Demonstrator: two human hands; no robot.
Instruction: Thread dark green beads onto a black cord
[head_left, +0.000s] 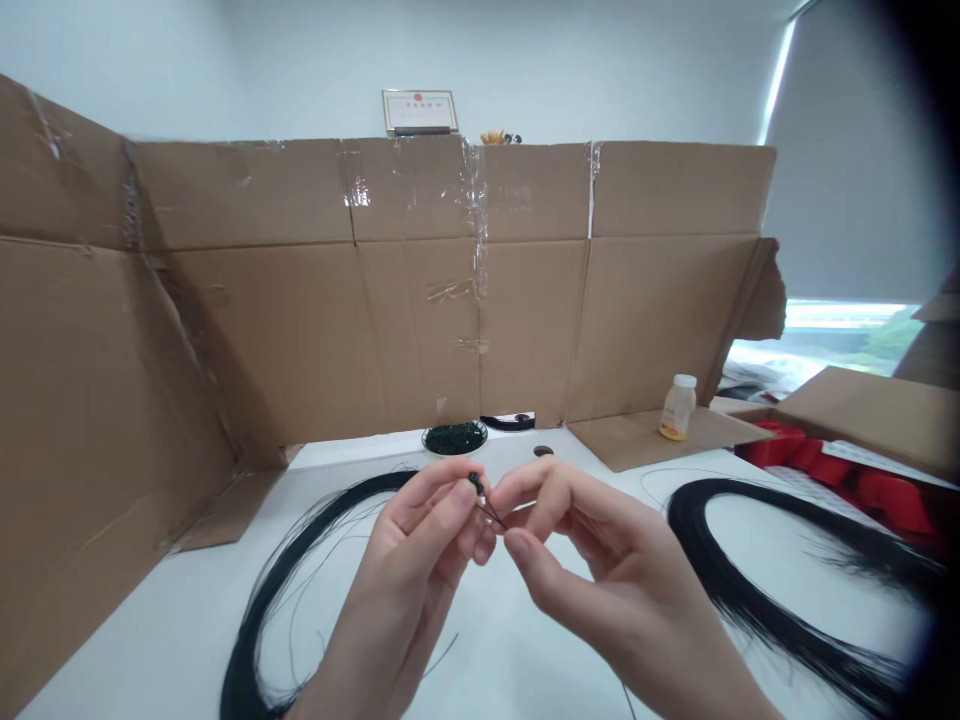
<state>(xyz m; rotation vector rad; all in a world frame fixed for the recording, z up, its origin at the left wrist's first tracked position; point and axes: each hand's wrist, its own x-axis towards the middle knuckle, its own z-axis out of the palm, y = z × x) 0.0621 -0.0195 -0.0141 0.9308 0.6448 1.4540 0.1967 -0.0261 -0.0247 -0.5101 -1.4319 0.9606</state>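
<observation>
My left hand (424,550) pinches a small dark green beaded piece (476,482) between thumb and index finger, held up over the white table. From this piece a thin dark strand (493,515) runs down towards my right hand (611,560). The thumb and fingers of my right hand close around the strand's lower part; its exact grip is partly hidden. Loops of black strands lie beside each arm: one bundle (259,590) to the left, another bundle (694,520) to the right. Beyond my hands stands a round dish (425,446) of dark green beads.
Cardboard walls (420,330) enclose the white table (540,650) at the back and left. A white-capped bottle (679,408) stands on a cardboard flap at the right. Farther right, an open box holds red items (892,500). A small dark oval object (544,451) lies near the dish.
</observation>
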